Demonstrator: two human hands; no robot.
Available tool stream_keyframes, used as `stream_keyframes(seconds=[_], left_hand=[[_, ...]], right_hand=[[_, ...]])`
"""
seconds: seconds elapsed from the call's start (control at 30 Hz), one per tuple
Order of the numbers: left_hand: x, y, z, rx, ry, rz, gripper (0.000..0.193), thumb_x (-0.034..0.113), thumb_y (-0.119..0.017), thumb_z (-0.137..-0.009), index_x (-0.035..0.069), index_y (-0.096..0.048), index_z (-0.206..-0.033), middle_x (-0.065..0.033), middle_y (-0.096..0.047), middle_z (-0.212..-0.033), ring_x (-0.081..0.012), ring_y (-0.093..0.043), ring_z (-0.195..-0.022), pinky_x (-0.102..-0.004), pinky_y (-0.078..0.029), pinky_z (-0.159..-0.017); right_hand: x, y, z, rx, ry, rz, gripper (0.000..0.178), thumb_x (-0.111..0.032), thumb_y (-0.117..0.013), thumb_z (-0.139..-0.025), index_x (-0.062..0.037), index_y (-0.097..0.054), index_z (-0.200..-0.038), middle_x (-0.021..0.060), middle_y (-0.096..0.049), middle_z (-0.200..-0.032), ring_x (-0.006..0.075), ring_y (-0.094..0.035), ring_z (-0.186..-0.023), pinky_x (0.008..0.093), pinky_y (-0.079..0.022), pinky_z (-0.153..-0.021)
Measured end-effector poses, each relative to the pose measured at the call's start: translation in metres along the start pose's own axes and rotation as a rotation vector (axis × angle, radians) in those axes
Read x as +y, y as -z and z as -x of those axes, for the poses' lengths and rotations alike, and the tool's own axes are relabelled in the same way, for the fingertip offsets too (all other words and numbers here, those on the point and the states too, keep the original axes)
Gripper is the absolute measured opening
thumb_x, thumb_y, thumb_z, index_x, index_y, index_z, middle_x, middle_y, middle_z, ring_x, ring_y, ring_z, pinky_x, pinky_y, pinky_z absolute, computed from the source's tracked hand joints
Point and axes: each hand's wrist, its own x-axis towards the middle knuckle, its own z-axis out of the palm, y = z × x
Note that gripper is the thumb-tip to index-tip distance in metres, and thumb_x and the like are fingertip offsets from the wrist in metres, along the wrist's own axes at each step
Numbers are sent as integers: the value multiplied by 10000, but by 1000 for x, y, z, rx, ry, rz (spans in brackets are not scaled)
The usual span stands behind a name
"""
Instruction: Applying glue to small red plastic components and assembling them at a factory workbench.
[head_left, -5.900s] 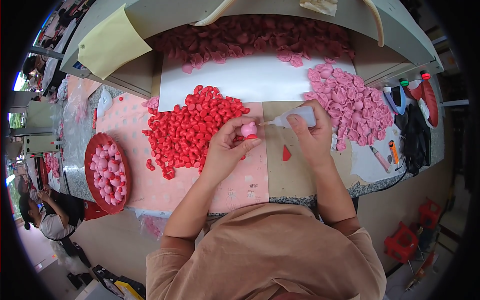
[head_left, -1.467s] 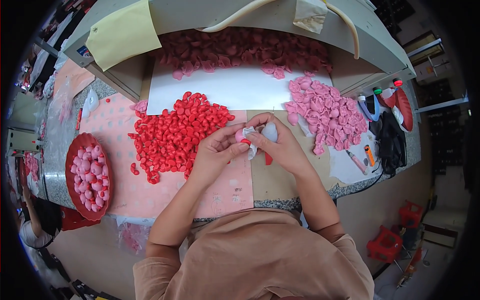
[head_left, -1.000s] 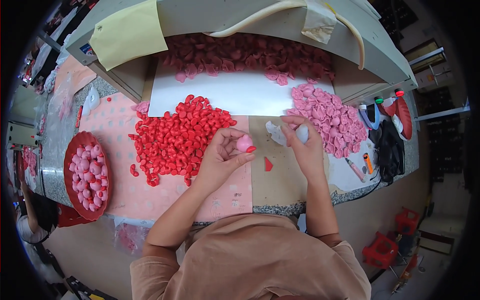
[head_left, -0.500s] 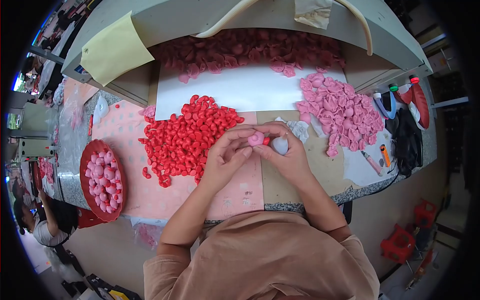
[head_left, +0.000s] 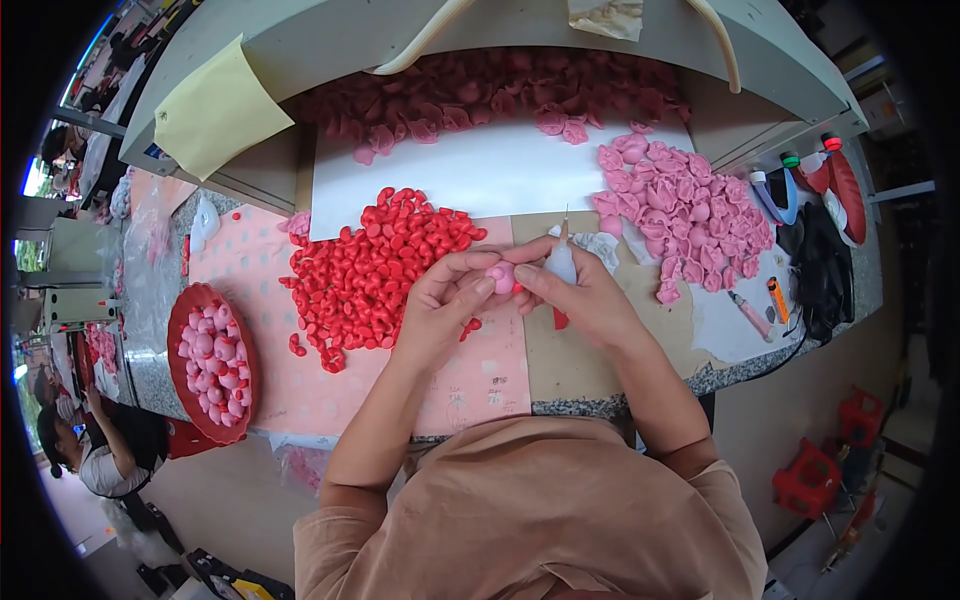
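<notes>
My left hand (head_left: 440, 297) is closed, pinching a small rounded pink soft-plastic piece (head_left: 502, 275) between thumb and fingers. A bit of red shows at the piece's right side, where my right thumb presses; the rest of it is hidden. Against the fingers of my right hand (head_left: 590, 300) rests a whitish squeeze bottle (head_left: 561, 264) with a thin needle tip pointing up and away. Left of my hands lies a large heap of glossy red small parts (head_left: 365, 285). To the right is a pile of pink cupped pieces (head_left: 695, 215).
A red scalloped basket (head_left: 250, 390) holding pink-and-red pieces stands at the left table edge. More pink pieces (head_left: 440, 110) lie under the grey hood (head_left: 330, 55). An orange cutter (head_left: 777, 300), a pen-like tool (head_left: 750, 316) and capped bottles (head_left: 775, 205) are at right.
The bottle in my right hand has swung so its needle now points up and away. My hands have shifted slightly left, and the red bit beside the pink piece is more covered.
</notes>
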Motion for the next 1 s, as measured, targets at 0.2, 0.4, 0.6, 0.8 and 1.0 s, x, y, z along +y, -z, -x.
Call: stream_keyframes(seconds=[0.2,0.4,0.6,0.8,1.0], left_hand=[[-5,-2,-3,40,-115,-126,273,0,-546,-868,18,-545,-1140,-106,-565,-1135,-185,-558,-1055,-320,-489,-891],[-4,1,-3,106,11,-35,213,-26,-545,-861,-13,-590,-1069,-130,-509,-1217,-168,-560,-1047,-301,-485,-892],[-6,0,-5,67,-180,-257,186,-42,-550,-853,-24,-606,-1030,-136,-520,-1200,-176,-565,-1032,-293,-476,-901],[-9,-1,-5,110,-147,-287,209,-25,-558,-856,-17,-606,-1059,-127,-503,-1223,-169,-552,-1045,-271,-470,-891],[-10,-8,-4,119,-240,-548,227,-11,-554,-867,-8,-604,-1088,-110,-529,-1201,-146,-549,-1037,-258,-451,-878]], right_hand=[[-6,2,-4,15,-20,79,184,-98,-610,-854,11,-594,-1002,64,-610,-951,108,-604,-804,232,-515,-650],[3,5,-9,61,77,263,161,-69,-616,-844,10,-612,-984,58,-614,-968,109,-602,-850,238,-526,-695],[5,7,-10,46,69,106,166,-57,-611,-846,15,-607,-995,66,-612,-965,122,-604,-869,249,-530,-719],[12,12,-12,43,-1,74,174,-55,-608,-847,20,-599,-1005,71,-609,-952,129,-612,-851,254,-530,-725],[12,13,-13,61,-50,109,191,-74,-608,-851,21,-584,-1014,72,-609,-958,136,-613,-850,257,-531,-727]])
